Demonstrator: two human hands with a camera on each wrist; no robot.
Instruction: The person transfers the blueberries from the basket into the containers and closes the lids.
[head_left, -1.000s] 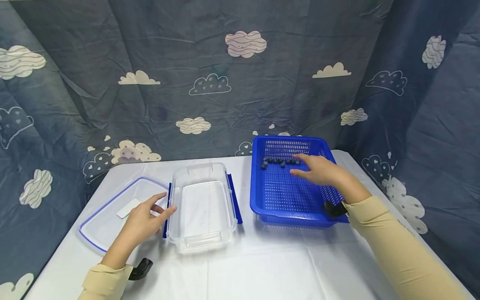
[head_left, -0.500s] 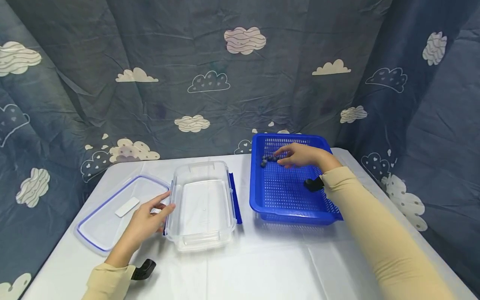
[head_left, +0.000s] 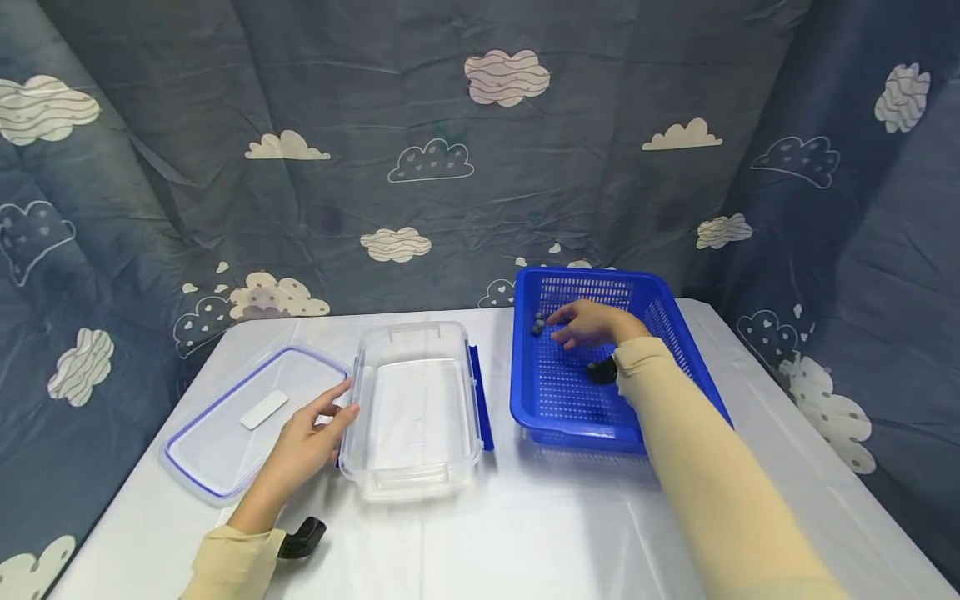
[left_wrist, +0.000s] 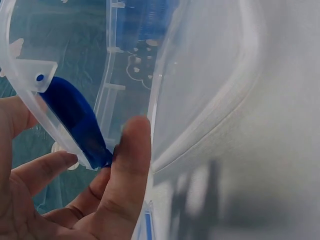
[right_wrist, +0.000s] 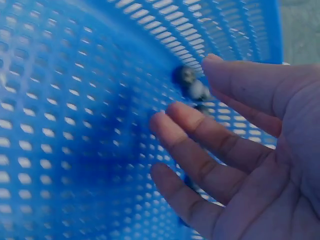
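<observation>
Resting at the left side of a clear plastic container [head_left: 412, 408], my left hand [head_left: 303, 437] has relaxed fingers around a blue side latch [left_wrist: 75, 120]. In the left wrist view its thumb and fingertips meet the latch's free end. My right hand [head_left: 592, 323] is inside the blue mesh basket [head_left: 525, 408], palm turned toward the basket's left side, fingers slightly bent and spread with nothing seen between them. Small dark blueberries [head_left: 538, 325] lie by the basket's left wall just past the fingertips. More blueberries [right_wrist: 192, 85] show behind the hand in the right wrist view, partly hidden.
A clear lid with a blue seal [head_left: 213, 417] lies left of the container, a white label [head_left: 264, 409] on it. A white cloth [head_left: 517, 525] covers the table. Dark curtains [head_left: 315, 200] with cloud prints hang behind and at the sides.
My right hand has moved left inside the basket toward the blueberries and now hides most of the row from the head view. The left hand stays at the container.
</observation>
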